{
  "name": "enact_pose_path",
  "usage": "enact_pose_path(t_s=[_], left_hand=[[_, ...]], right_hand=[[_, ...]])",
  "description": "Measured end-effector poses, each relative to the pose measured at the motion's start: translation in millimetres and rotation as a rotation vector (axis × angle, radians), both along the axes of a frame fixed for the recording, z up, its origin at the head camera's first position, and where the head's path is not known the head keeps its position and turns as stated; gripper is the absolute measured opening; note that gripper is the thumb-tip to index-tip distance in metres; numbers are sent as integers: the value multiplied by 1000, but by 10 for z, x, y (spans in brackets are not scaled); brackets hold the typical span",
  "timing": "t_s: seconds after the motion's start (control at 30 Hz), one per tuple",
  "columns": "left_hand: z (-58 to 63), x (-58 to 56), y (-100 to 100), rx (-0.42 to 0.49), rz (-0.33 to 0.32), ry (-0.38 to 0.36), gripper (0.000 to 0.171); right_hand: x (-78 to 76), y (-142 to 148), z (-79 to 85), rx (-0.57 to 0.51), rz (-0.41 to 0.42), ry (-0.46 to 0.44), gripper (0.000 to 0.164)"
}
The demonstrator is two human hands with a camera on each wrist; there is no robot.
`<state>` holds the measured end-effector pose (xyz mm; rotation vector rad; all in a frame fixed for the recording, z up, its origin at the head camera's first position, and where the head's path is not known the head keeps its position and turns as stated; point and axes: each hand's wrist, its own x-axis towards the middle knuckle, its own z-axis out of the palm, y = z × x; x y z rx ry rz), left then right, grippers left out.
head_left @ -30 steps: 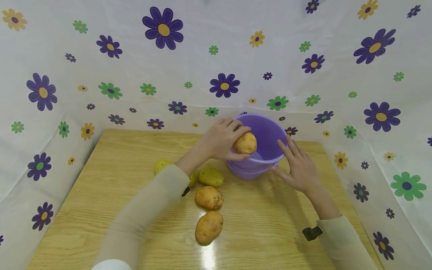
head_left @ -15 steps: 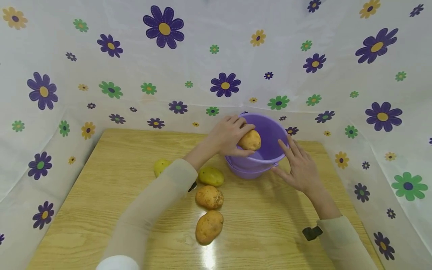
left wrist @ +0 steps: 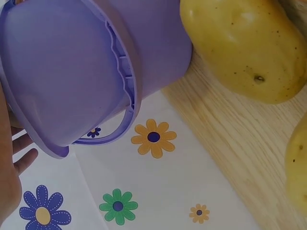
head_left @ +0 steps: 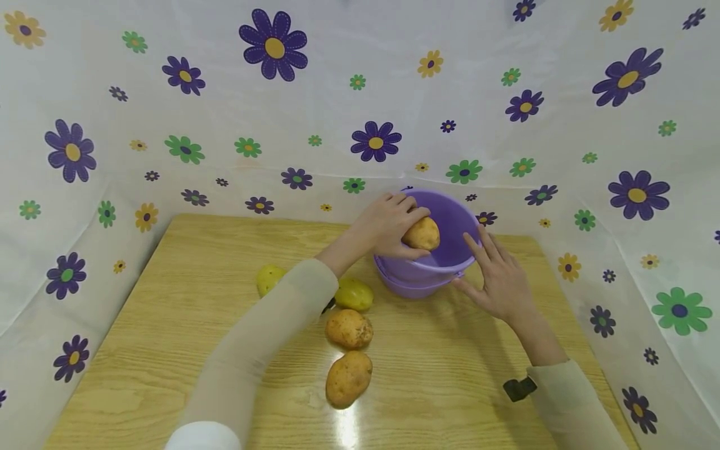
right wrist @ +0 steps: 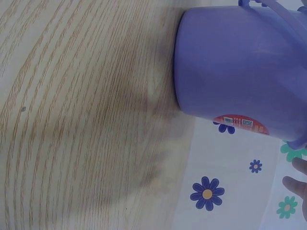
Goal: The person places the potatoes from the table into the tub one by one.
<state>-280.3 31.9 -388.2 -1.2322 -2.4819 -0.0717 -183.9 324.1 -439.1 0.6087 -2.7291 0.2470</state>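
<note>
A purple bucket (head_left: 452,219) stands upright near the table's back edge, its handle folded down at the front. My left hand (head_left: 394,228) grips a brown potato (head_left: 424,234) over the bucket's opening, reaching in across the left rim. In the left wrist view only part of that left hand (left wrist: 7,167) shows beside the bucket wall (left wrist: 53,72). Against the bucket's right side rests my right hand (head_left: 497,281), fingers spread and straight along the rim. The right wrist view shows the bucket's side (right wrist: 235,67) with a red label, and a few fingertips (right wrist: 295,184) at its edge.
Left of the bucket lie a yellow-green potato (head_left: 354,294) and another one (head_left: 270,279), partly behind the left sleeve. Two brown potatoes, one upper (head_left: 349,329) and one lower (head_left: 349,379), lie in front on the wooden table (head_left: 439,387). A flowered white sheet (head_left: 326,94) surrounds the table.
My left hand has moved right with the brown potato, from the bucket's left rim further in over its opening. The right hand and the bucket stay in place.
</note>
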Motion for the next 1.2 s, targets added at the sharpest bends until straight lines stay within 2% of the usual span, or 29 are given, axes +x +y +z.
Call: enact_pose_path(t_s=[0.23,0.4,0.57,0.9,1.2], left_hand=[[25,-47,49,-74,21,-8,84],[51,-71,91,-147,47,-49,84],[55,-92,109,-182,55,-95,84],[52,-106,105,-171,38,-173,84],[8,-116,69,-144,26,-183,82]], right_hand=[[0,-2,-7,7,-8,-4,93],[0,6,-8,5,-6,3,93],[-14,2,-4,3,-2,9,92],[-11,3,5,10,0,12,92],[13,22,42,49,-16,-15,93]])
